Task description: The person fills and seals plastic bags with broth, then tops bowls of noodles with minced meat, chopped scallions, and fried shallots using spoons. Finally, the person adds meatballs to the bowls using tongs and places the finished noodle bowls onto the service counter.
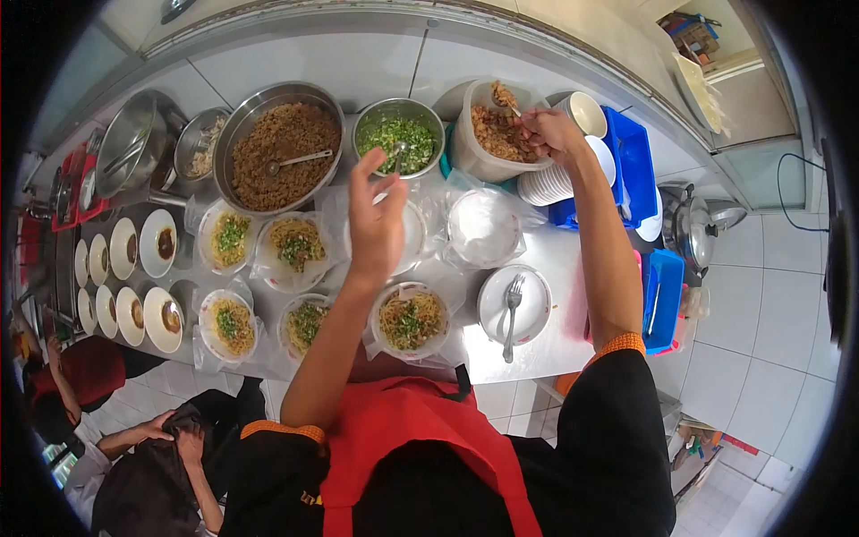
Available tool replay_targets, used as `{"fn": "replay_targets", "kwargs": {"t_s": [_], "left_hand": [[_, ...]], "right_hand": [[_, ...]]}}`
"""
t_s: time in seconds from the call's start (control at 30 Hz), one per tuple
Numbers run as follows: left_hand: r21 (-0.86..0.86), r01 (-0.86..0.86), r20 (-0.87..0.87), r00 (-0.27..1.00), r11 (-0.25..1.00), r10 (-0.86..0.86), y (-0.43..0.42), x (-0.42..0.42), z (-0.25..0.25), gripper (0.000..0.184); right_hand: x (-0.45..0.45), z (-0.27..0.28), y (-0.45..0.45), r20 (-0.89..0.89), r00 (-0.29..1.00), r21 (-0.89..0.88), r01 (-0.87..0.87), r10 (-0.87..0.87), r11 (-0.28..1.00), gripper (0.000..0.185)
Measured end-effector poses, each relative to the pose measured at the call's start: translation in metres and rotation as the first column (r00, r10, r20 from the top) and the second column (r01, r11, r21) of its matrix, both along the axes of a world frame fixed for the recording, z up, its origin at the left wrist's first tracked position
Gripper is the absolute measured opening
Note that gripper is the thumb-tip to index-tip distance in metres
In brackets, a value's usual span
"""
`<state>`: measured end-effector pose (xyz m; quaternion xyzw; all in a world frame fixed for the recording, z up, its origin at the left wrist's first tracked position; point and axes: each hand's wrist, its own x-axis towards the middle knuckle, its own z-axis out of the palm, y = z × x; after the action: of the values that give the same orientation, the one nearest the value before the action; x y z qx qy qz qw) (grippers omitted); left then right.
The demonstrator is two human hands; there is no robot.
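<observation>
My right hand [552,134] grips a spoon [514,109] heaped with brown chopped topping, raised over a white tub [461,134] of the same topping. My left hand [376,224] is in the air with its fingers apart, holding nothing. Beneath it is a plastic-lined bowl [413,234], partly hidden by the hand. A steel bowl of chopped green onions [394,134] with a spoon in it stands just beyond. Near my body is a bowl of noodles [412,320] topped with greens and brown bits. To its right a fork [513,313] lies on a white plate [490,331].
More noodle bowls [228,324] stand on the left, beside white bowls with dark sauce [163,320]. A large pan of brown mince [286,148] holds a ladle. Stacked bowls [541,190] and blue baskets [662,300] are on the right. Other people [152,474] are at lower left.
</observation>
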<state>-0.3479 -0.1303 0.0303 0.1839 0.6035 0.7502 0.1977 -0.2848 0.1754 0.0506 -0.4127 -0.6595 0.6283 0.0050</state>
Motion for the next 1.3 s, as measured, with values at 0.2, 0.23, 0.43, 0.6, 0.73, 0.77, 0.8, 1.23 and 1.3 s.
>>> {"fn": "replay_targets", "kwargs": {"t_s": [0.2,0.23,0.43,0.6,0.73,0.77,0.8,1.23,1.3], "left_hand": [[-0.114,-0.08,0.045,0.995,0.99,0.086,-0.062,0.019,-0.015,0.042],[-0.109,-0.093,0.081,0.991,0.99,0.102,-0.068,0.022,-0.02,0.042],[-0.187,-0.134,0.099,0.983,0.973,0.154,-0.099,0.046,-0.047,0.039],[-0.204,-0.166,0.091,0.978,0.965,0.187,-0.115,0.056,-0.063,0.036],[-0.171,-0.202,0.072,0.974,0.964,0.216,-0.113,0.058,-0.061,0.035],[-0.176,-0.203,0.07,0.973,0.963,0.218,-0.111,0.057,-0.059,0.035],[-0.183,-0.21,0.061,0.973,0.96,0.224,-0.108,0.055,-0.057,0.035],[0.402,0.277,0.551,0.688,0.873,-0.472,0.063,0.045,-0.014,0.076],[0.428,0.243,0.532,0.711,0.871,-0.46,0.086,0.043,-0.02,0.074]], "right_hand": [[0.038,0.03,-0.033,-0.045,0.999,0.1,0.006,-0.002,0.995,0.007],[0.046,0.038,-0.043,-0.021,0.999,0.113,-0.039,0.042,0.993,0.012],[0.104,0.051,-0.118,-0.026,0.98,0.111,-0.193,0.197,0.975,0.012],[0.145,0.007,-0.198,-0.027,0.938,0.131,-0.34,0.346,0.931,0.015],[0.17,-0.069,-0.257,-0.024,0.946,0.336,-0.296,0.322,0.894,0.013],[0.17,-0.076,-0.266,-0.053,0.944,0.412,-0.275,0.324,0.869,0.014],[0.168,-0.08,-0.272,-0.081,0.941,0.484,-0.251,0.328,0.839,0.015],[-0.006,-0.019,-0.004,0.52,0.854,0.832,-0.507,-0.002,-0.226,0.009],[-0.018,-0.043,0.014,0.573,0.817,0.815,-0.561,0.061,-0.142,0.014]]}}
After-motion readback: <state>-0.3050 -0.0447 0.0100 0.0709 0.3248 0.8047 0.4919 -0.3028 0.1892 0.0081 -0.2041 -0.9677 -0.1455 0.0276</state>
